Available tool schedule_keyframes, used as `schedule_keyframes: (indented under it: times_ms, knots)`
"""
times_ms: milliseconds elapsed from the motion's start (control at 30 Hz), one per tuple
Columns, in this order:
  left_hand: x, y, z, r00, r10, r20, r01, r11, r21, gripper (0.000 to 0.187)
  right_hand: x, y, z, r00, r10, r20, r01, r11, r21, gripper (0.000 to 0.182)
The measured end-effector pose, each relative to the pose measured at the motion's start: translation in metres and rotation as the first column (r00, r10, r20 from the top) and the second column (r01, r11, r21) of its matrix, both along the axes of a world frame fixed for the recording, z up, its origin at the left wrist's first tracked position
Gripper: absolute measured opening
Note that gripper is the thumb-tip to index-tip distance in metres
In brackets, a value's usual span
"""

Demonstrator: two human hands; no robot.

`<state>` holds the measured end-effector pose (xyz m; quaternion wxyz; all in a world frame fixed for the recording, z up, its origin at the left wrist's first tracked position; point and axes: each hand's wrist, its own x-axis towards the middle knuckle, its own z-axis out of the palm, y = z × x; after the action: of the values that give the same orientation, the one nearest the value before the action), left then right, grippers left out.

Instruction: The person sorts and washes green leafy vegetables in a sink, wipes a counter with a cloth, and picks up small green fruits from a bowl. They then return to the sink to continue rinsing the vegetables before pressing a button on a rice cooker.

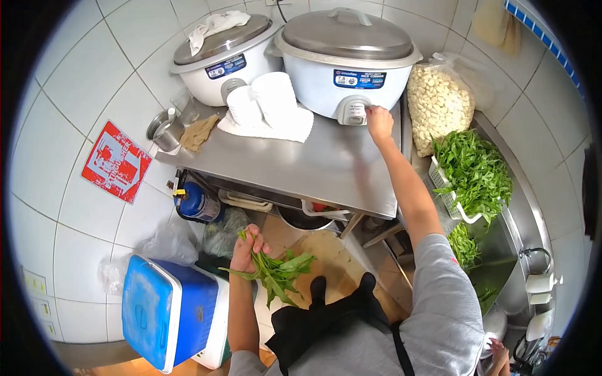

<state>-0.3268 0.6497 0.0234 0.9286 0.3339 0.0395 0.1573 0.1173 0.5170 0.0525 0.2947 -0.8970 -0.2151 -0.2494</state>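
Note:
My left hand (247, 249) is closed round a bunch of leafy greens (279, 272), held low over the floor. My right hand (379, 123) reaches forward to the large rice cooker (313, 69), its closed fingers at the right side of the control panel (355, 111). What those fingers grip, if anything, is too small to make out. The cooker stands on the steel table (301, 163) with its lid on. Beside it is a second rice cooker (200, 78) with a cloth (216, 26) on the lid. Two white rolls (273, 100) sit on a white cloth.
On the right, a bag of peeled garlic (439, 103) stands behind a white basket (446, 191) of greens near a sink. A blue cooler (147, 313) and a fire extinguisher (197, 203) are at the left. Another person's hand (498, 354) shows at the bottom right.

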Motion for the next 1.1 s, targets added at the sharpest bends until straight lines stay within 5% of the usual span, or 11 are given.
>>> schedule_keyframes:
  times_ms: [133, 200, 333, 500, 600, 633, 800, 900, 967, 1033, 1100]
  knots:
    - [-0.003, 0.002, 0.001, 0.999, 0.029, -0.028, -0.028, 1.0, 0.012, 0.021, 0.015, -0.004, -0.013, 0.993, 0.08, 0.092, -0.089, 0.991, 0.1, 0.016]
    - [-0.001, 0.001, 0.001, 1.0, 0.015, -0.009, -0.015, 1.0, 0.015, 0.021, 0.018, -0.008, -0.018, 0.987, 0.076, -0.141, -0.016, 0.922, 0.387, 0.017]
    - [0.004, 0.002, 0.005, 1.0, -0.023, 0.011, 0.022, 0.999, 0.025, 0.022, -0.011, -0.046, -0.018, 0.937, 0.167, -0.306, 0.021, 0.85, 0.527, 0.021]
    - [0.004, 0.004, -0.002, 0.994, -0.051, -0.094, 0.058, 0.995, 0.076, 0.022, -0.104, -0.189, -0.013, 0.99, -0.011, -0.14, 0.051, 0.959, 0.28, 0.021]
    - [0.008, 0.002, -0.018, 0.946, 0.105, -0.307, 0.001, 0.945, 0.326, 0.02, -0.135, -0.318, -0.012, 0.97, -0.243, 0.005, 0.23, 0.924, 0.304, 0.012]
    - [0.007, 0.0, -0.027, 0.923, 0.147, -0.357, -0.011, 0.934, 0.356, 0.02, -0.141, -0.364, -0.009, 0.899, -0.437, -0.017, 0.425, 0.866, 0.264, 0.012]
    - [0.003, -0.033, -0.047, 0.884, 0.204, -0.421, -0.058, 0.941, 0.335, 0.019, -0.136, -0.591, 0.014, 0.512, -0.844, 0.161, 0.81, 0.537, 0.236, 0.021]
    - [0.003, -0.061, -0.058, 0.83, 0.278, -0.484, -0.112, 0.932, 0.345, 0.018, -0.132, -0.693, 0.042, 0.433, -0.866, 0.251, 0.867, 0.476, 0.147, 0.028]
    - [0.01, -0.082, -0.053, 0.817, 0.334, -0.471, -0.145, 0.908, 0.393, 0.02, -0.136, -0.734, 0.047, 0.406, -0.901, 0.154, 0.885, 0.429, 0.181, 0.026]
    - [0.018, -0.099, -0.059, 0.824, 0.312, -0.472, -0.104, 0.904, 0.416, 0.021, -0.138, -0.795, 0.016, 0.422, -0.905, 0.051, 0.906, 0.42, -0.049, 0.021]
    - [0.031, -0.114, -0.06, 0.825, 0.295, -0.482, -0.067, 0.898, 0.434, 0.024, -0.145, -0.846, -0.028, 0.598, -0.793, -0.117, 0.759, 0.607, -0.235, 0.012]
